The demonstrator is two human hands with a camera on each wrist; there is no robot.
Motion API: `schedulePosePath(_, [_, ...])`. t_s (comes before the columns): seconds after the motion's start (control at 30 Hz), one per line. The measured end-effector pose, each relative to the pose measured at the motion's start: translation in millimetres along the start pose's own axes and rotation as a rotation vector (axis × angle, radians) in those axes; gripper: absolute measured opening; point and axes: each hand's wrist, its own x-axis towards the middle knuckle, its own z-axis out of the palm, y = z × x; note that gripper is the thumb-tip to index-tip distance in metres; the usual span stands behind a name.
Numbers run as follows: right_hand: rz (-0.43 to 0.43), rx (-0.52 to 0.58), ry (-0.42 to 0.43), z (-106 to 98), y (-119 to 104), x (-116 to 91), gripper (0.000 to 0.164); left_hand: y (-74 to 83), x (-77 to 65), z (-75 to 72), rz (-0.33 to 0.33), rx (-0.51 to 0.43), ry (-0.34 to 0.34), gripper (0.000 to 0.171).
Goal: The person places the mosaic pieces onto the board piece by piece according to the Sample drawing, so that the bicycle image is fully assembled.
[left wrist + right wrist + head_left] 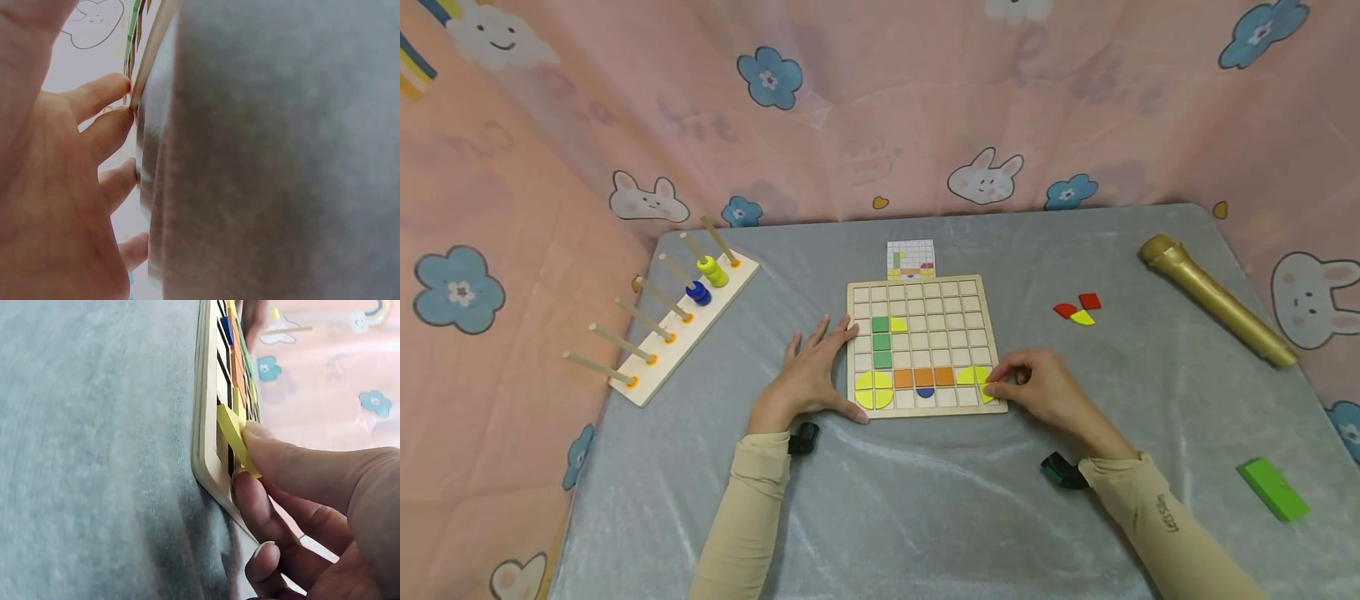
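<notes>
A wooden grid board (pixel 928 317) lies mid-table with green squares (pixel 882 342), orange squares (pixel 923 377), a blue half-round piece (pixel 925 392) and yellow quarter-round pieces (pixel 874 390) in its cells. My right hand (pixel 1037 387) pinches a yellow quarter-round piece (pixel 234 439) between thumb and finger; the piece is tilted over a cell at the board's near right corner. With fingers spread, my left hand (pixel 808 375) touches the board's left edge, the thumb at its near left corner. In the left wrist view, fingertips (pixel 119 128) meet the board's side.
Behind the board lies a pattern card (pixel 911 260). Loose red and yellow pieces (pixel 1082 317) sit to its right, with a gold microphone (pixel 1217 300) beyond. A green block (pixel 1273 489) is near right. A pegged stand with rings (pixel 685 321) stands at left.
</notes>
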Motion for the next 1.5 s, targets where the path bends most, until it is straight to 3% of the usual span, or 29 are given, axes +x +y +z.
schedulePosePath(0.3, [-0.023, -0.019, 0.036, 4, 0, 0, 0.011, -1.5, 1.3, 1.2, -0.002, 0.008, 0.000, 0.145])
schedulePosePath(0.47, [0.016, -0.023, 0.056, 0, 2, 2, 0.009, -1.6, 1.3, 1.3, -0.003, 0.008, -0.001, 0.145])
schedulePosePath(0.8, [0.060, -0.055, 0.304, -38, 30, 10, 0.017, 0.7, 0.5, 0.4, -0.006, 0.011, -0.009, 0.144])
schedulePosePath(1.13, [0.111, -0.086, 0.435, -64, 62, 13, 0.039, 0.8, 0.7, 0.1, 0.007, 0.008, -0.006, 0.144])
schedulePosePath(1.3, [0.117, -0.131, 0.436, -66, 68, 12, 0.044, -0.6, 1.4, 0.6, 0.008, 0.001, -0.001, 0.145])
schedulePosePath(1.5, [0.148, -0.153, 0.410, -66, 72, 15, 0.037, -2.7, 2.0, 1.6, 0.005, 0.000, 0.001, 0.144])
